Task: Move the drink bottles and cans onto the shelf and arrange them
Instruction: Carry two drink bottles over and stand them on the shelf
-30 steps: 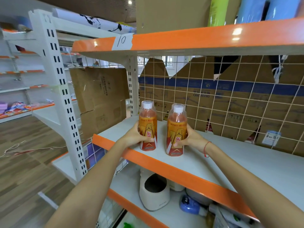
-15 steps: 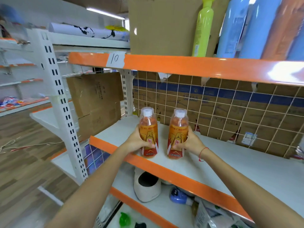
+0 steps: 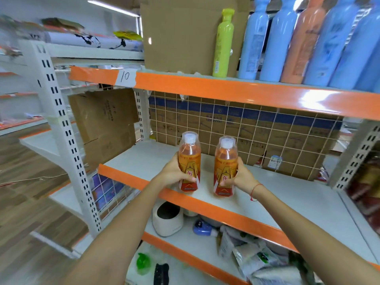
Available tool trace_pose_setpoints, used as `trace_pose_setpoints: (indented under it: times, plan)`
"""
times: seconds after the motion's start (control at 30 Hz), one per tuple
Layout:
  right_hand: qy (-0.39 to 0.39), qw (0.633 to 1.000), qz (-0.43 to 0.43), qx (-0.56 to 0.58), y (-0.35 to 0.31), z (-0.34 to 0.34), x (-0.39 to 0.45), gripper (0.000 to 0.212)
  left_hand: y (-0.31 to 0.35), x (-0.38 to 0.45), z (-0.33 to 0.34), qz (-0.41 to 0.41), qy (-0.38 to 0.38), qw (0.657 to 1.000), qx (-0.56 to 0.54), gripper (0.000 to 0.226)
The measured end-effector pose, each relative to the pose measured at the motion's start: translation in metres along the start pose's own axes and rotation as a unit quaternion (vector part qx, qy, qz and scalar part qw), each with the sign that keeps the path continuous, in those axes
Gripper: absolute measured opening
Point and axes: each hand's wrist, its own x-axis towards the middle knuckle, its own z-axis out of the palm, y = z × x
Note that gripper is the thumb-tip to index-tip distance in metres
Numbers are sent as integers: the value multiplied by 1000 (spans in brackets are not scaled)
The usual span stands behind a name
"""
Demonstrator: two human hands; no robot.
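Your left hand (image 3: 171, 173) grips one orange drink bottle (image 3: 189, 161), your right hand (image 3: 239, 177) the other bottle (image 3: 225, 166). Both stand upright on the white shelf (image 3: 287, 194), holding orange liquid.

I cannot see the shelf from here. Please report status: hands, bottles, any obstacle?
Left hand grips left bottle; right hand grips right bottle. Both upright at the middle shelf front edge, apart. Nothing in the way behind them.

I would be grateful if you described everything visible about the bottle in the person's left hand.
The left bottle is clear plastic with a white cap under a clear dome, orange drink inside and an orange, red and white label. It stands upright near the front edge of the white shelf, apart from the right bottle. The left hand grips its lower body.
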Motion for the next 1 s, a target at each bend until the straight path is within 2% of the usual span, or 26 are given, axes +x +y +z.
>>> trace_pose_setpoints:
  times: [0.43, 0.53, 0.67, 0.77, 1.0]
  plan:
    - [137, 988, 74, 11, 12, -39, -120, 84, 33, -61, 58, 36, -80, 996, -8, 86]
    - [170, 980, 101, 10, 19, -47, -153, 84, 42, -74, 78, 48, -108, 993, 3, 90]
    - [198, 973, 122, -2, 29, -62, -197, 75, 59, -90, 109, 67, -147, 987, 19, 96]
    - [221, 965, 138, -14, 40, -80, -231, 77, 74, -100, 139, 82, -179, 980, 16, 96]
    - [276, 947, 158, -34, 64, -147, -308, 70, 125, -120, 226, 109, -232, 967, 4, 96]
